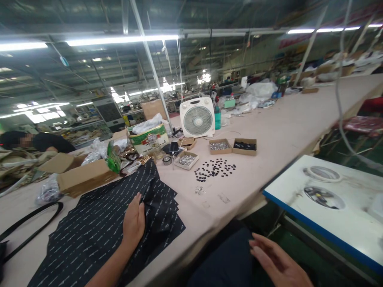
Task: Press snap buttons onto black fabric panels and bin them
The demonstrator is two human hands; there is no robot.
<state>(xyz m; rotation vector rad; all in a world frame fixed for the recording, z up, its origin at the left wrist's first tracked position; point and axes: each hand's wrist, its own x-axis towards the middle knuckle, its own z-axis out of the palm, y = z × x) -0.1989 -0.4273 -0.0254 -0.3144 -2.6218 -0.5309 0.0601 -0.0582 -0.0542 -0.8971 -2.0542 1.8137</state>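
My left hand [133, 221] rests on a stack of dark fabric pieces [98, 223] printed with rows of small white marks. Its fingers lie extended along a raised fold, with nothing visibly gripped. Low at the right, off the table's edge, my right hand [277, 259] has its fingers loosely bent and slightly apart, and no object shows in it. Its fingertips are beside a plain dark navy cloth surface [224, 255]; whether they touch it I cannot tell. Beyond the fabric, many small black round pieces [215, 168] are spread near a little cluster of silvery bits [200, 190].
Small boxes of metal parts [187, 160] and a white box fan [198, 117] stand behind. A cardboard box [86, 175] and a black strap loop [56, 207] lie left. A white, blue-edged table [326, 215] is at right. Another person [50, 141] bends at far left.
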